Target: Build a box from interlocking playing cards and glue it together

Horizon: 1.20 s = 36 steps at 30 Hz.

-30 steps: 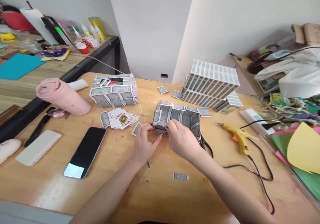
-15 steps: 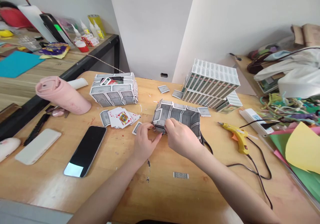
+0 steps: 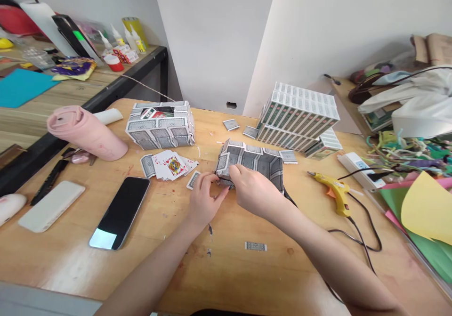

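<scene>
Pink tumbler near a black phone

We see a red heart sign on the white rectangular paper playing card with a multicoloured court figure, its corner letter too small for us, print on stacked green-and-white cardboard boxes unreadable.

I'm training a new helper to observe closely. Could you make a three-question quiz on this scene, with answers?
1. True or false: the yellow glue gun lies on the table, outside both hands.
2. Which thing are the left hand and right hand both at?
A) the pink tumbler
B) the open card box
C) the white power strip
3. Fill the blank: between the flat white slab and the loose cards lies a ____.

Key: 1. True. 2. B. 3. Phone.
</scene>
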{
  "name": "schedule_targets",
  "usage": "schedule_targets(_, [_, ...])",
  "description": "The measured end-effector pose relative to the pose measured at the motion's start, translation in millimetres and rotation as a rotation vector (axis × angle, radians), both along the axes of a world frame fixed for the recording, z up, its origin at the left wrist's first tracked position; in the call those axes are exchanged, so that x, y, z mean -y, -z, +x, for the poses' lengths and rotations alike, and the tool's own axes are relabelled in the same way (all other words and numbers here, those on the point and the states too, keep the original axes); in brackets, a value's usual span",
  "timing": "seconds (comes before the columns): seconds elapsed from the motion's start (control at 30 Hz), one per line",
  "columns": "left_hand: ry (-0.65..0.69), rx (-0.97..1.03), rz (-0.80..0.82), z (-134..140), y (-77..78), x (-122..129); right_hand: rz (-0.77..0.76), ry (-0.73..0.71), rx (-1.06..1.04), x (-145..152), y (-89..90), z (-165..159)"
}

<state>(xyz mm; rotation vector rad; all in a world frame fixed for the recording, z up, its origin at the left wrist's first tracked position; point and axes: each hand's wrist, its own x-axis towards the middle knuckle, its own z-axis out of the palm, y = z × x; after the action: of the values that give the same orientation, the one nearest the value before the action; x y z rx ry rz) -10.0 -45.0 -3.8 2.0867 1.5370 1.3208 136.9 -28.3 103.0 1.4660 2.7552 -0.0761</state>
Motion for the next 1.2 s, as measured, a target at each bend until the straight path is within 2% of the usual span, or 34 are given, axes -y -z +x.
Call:
schedule_targets(0.17, [0.001, 0.014, -0.024, 0, -0.8, 0, -0.059, 0.029, 0.023, -6, -4.8, -3])
schedule_targets(0.3, [0.003, 0.025, -0.052, 0, -0.2, 0, -0.061, -0.014, 0.036, -8, -6.1, -2])
schedule_targets(0.5, [-0.001, 0.026, -0.048, 0, 3.3, 0, -0.055, 0.0, 0.042, -5, -0.3, 4])
schedule_targets(0.73, [-0.016, 0.037, -0.032, 0, 5.5, -1, -0.087, -0.03, -0.174, -13, 11.8, 16])
schedule_targets(0.9, [-0.056, 0.007, -0.028, 5, 7.8, -1, -0.12, 0.007, -0.322, -20, 14.7, 19])
schedule_targets(1.1, [-0.136, 0.06, -0.05, 13, 11.7, -3, -0.197, 0.075, -0.58, -26, 20.0, 29])
schedule_targets(1.2, [-0.139, 0.057, -0.021, 14, 11.1, -6, -0.215, 0.073, -0.599, -25, 21.7, 35])
